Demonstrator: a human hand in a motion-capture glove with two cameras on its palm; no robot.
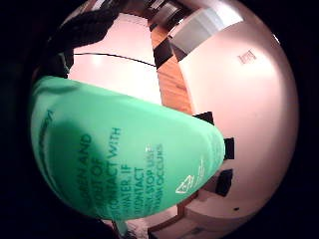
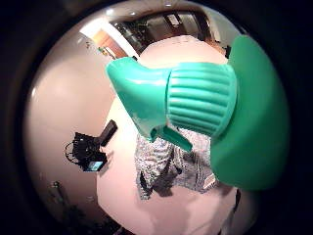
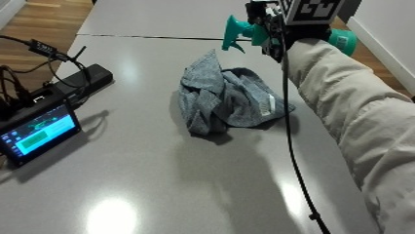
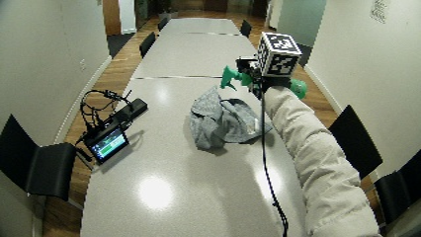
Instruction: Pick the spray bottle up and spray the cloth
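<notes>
The green plastic spray bottle (image 3: 243,30) with a ribbed collar and printed text on its body is grasped in the black-gloved right hand (image 3: 285,34), raised off the grey table (image 3: 129,146). Its nozzle points away from the hand, over the crumpled grey-blue cloth (image 3: 223,100) lying below the hand on the table.

Green spray bottle (image 1: 124,159) carries darker green print, only partly readable: "AND", "CONTACT WITH", "WATER. IF", "STOP USE", cut off at the edges.

Green spray bottle (image 3: 241,30), grey speckled cloth (image 3: 223,100), grey table (image 3: 142,161).
</notes>
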